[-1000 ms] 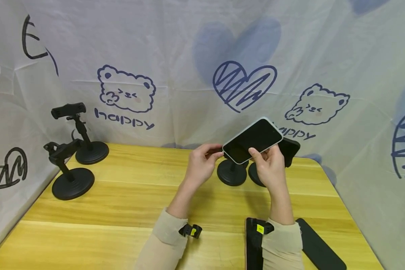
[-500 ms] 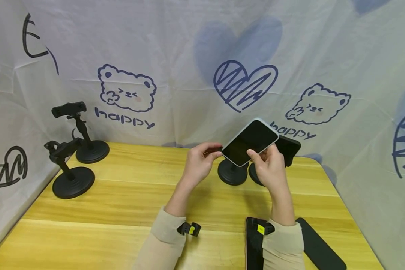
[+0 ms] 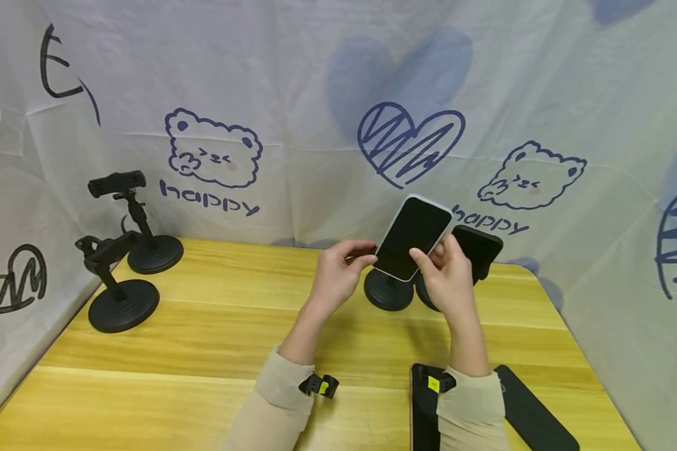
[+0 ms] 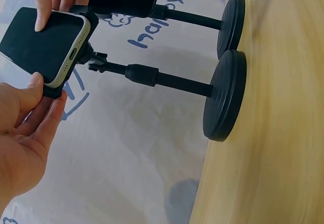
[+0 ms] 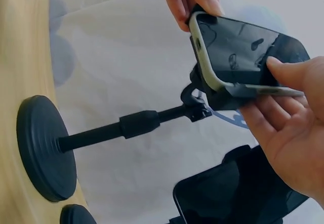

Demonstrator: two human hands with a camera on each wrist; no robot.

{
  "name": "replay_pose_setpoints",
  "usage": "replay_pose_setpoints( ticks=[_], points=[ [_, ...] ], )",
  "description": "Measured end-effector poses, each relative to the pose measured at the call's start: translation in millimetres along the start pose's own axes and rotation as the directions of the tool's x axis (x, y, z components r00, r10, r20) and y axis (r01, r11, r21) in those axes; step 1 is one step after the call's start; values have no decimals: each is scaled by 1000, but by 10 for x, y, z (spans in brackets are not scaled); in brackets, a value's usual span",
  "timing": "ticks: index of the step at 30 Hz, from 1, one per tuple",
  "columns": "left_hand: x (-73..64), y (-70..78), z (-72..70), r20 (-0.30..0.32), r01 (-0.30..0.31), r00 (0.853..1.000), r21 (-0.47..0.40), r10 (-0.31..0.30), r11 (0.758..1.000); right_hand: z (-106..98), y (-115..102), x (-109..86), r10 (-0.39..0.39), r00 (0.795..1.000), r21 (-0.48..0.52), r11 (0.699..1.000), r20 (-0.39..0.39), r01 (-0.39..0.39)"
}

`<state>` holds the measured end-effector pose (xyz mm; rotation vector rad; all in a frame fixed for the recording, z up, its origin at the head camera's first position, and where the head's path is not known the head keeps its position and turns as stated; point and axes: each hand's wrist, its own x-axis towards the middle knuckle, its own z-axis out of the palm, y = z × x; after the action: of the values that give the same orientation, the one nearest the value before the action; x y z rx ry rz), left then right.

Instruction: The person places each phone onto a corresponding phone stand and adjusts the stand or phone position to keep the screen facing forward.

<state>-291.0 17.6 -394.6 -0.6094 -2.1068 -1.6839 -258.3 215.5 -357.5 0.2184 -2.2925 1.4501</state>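
Note:
A white-edged smartphone (image 3: pixel 416 235) with a dark screen stands tilted in the black clamp (image 5: pixel 223 97) of a phone stand (image 4: pixel 142 75). My right hand (image 3: pixel 451 279) grips the phone's right side, thumb on the screen and fingers behind. At the opposite edge, my left hand (image 3: pixel 335 272) pinches the clamp's end between thumb and fingers, close against the phone. In the left wrist view, the stand's round base (image 4: pixel 225 97) rests on the table. Most of the clamp's back is hidden behind the phone.
Just right, a second stand holds a dark phone (image 3: pixel 478 247). Two more phone stands (image 3: pixel 123 307) occupy the table's left side. Near my right sleeve lie a black phone (image 3: pixel 425 410) and a dark flat phone-like slab (image 3: pixel 536 410). A printed cloth (image 3: pixel 310 113) hangs behind the table.
The phone has turned from a slanted, nearly sideways position to a more upright one, its top swinging left. My right hand has shifted slightly left with it; my left hand stays at the clamp's end.

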Motion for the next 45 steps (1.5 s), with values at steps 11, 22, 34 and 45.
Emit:
replay_pose_setpoints(
  ticks=[11,22,34,45],
  points=[
    [8,-1,-45,66,84,995,-43,-81,996,37,15,24,13,992,99,995,-128,0],
    [4,16,-61,146,137,979,27,-140,990,39,75,27,-36,990,8,999,-133,38],
    [-9,-6,-16,110,95,989,50,-100,994,-23,108,-1,-99,991,-60,994,-90,94],
    [3,-23,16,93,116,989,38,-119,993,-17,99,-19,-75,997,-186,980,-18,70]
  ],
)
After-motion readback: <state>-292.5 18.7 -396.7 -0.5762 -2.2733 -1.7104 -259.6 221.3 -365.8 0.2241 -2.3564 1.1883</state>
